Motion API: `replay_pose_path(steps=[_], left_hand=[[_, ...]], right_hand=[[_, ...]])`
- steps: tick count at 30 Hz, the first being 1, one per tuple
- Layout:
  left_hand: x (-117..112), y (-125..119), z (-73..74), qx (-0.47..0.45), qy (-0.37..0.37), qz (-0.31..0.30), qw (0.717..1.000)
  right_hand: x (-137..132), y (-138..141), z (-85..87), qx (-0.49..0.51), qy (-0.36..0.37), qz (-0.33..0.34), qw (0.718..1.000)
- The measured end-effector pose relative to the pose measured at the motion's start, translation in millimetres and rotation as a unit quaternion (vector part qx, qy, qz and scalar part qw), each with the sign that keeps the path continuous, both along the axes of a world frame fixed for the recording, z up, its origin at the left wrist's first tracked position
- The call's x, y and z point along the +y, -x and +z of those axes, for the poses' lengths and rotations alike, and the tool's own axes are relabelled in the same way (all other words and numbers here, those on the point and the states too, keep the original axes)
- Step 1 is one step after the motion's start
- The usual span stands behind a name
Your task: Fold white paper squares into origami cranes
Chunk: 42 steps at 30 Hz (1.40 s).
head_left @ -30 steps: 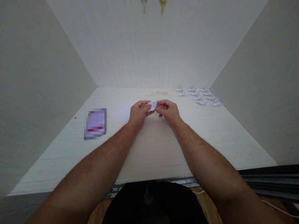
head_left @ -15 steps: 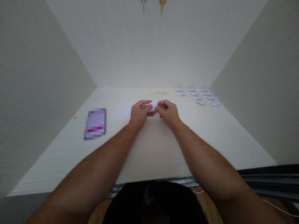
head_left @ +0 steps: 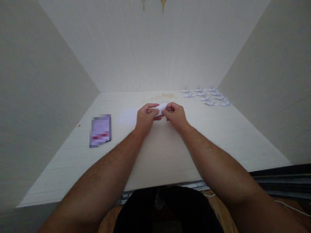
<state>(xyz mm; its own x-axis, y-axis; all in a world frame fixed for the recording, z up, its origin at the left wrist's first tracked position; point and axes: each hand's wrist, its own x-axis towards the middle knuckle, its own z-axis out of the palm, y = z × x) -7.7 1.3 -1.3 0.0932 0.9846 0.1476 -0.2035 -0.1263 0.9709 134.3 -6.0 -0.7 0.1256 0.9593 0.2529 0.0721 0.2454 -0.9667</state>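
Note:
A small piece of white folded paper [head_left: 162, 107] is pinched between both hands over the middle of the white table [head_left: 157, 152]. My left hand [head_left: 145, 116] grips its left side with curled fingers. My right hand [head_left: 175, 116] grips its right side, thumb and fingers pressed together. Most of the paper is hidden by my fingers.
A flat white paper sheet [head_left: 127, 116] lies just left of my hands. A purple packet [head_left: 100, 130] lies further left. Several small folded paper cranes [head_left: 206, 96] stand at the back right. Pale walls close in the table on three sides.
My hands have stayed together on the paper, with only slight finger shifts. The view has tilted a little, so everything sits slightly differently in the picture.

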Motion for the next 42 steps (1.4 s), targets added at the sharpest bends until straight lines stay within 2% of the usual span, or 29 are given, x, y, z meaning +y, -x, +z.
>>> replay_pose_path(steps=[9, 30, 42], left_hand=[[5.0, 1.3, -3.8, 0.006, 0.004, 0.019, 1.0], [4.7, 3.8, -6.1, 0.028, -0.015, 0.004, 0.999], [4.1, 3.1, -5.6, 0.029, -0.016, -0.008, 0.999]], right_hand=[[-2.0, -1.0, 5.1, 0.032, 0.023, -0.001, 0.999], [-2.5, 0.0, 5.7, 0.034, 0.042, -0.001, 0.999], [-2.8, -0.5, 8.4, 0.045, 0.029, -0.027, 0.998]])
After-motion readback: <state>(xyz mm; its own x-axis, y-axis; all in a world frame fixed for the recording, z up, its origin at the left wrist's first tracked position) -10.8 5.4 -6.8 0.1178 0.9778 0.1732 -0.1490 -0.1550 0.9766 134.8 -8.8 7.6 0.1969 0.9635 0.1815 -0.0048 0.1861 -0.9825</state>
